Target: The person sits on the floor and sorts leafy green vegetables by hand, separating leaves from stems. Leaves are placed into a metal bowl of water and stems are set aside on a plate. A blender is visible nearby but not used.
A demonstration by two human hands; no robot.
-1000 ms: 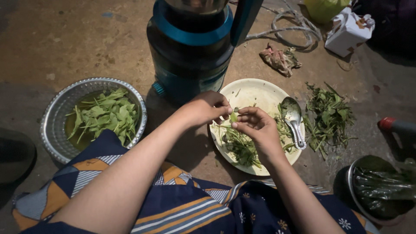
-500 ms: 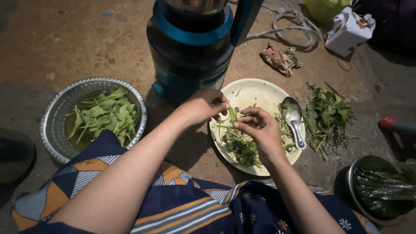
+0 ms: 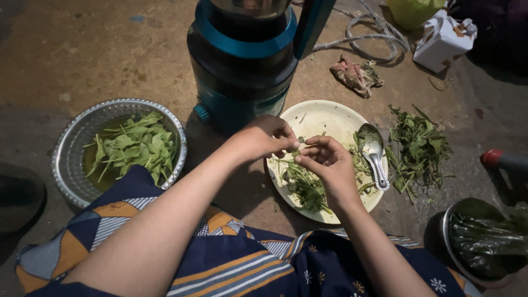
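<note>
Head view, plate of stems, bowl of leaves
</note>
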